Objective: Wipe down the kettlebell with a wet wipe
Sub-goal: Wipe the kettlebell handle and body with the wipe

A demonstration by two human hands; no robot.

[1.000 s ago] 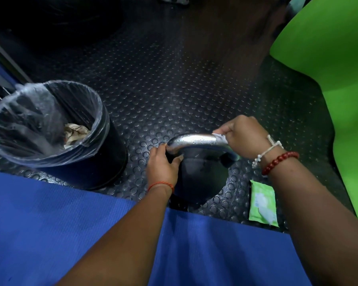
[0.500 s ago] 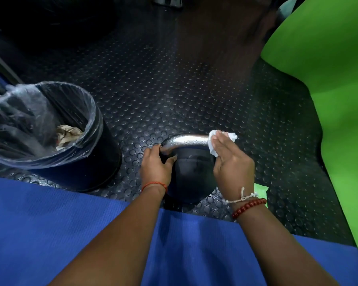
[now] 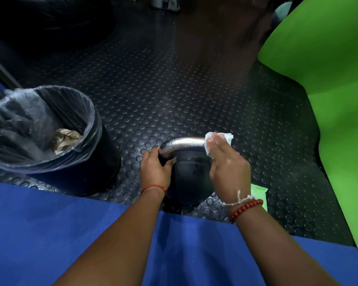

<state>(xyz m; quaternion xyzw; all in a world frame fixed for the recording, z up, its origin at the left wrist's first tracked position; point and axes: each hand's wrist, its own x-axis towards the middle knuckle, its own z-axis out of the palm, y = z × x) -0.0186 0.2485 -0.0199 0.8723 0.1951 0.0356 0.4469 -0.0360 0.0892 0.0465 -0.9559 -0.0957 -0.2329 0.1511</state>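
Right hand [image 3: 228, 168] presses wet wipe [image 3: 217, 139] on kettlebell [image 3: 191, 174] handle; left hand [image 3: 155, 170] steadies.

Your right hand [image 3: 228, 170] covers most of the wipe [image 3: 219, 139]; the green packet [image 3: 259, 193] sits half hidden behind your wrist.

The floor [image 3: 153, 89] was seen to be black rubber, patterned all over with raised round studs. A plain blue mat [image 3: 50, 234] with a fine ribbed texture was laid along its near edge, and a bright green mat [image 3: 329, 69] was seen at the right. The kettlebell [image 3: 191, 178] was black in the body, with a shiny silver handle [image 3: 182, 143]. A white wipe [image 3: 225, 137] was noted. The bin [image 3: 87, 162] was black, lined with a clear bag [image 3: 19, 124]; crumpled beige paper [image 3: 67, 137] was seen inside. A pale green packet [image 3: 259, 193] was visible. A thin red string [image 3: 153, 187] was worn on one wrist; dark red beads [image 3: 246, 209] and a white string [image 3: 238, 200] on the other.
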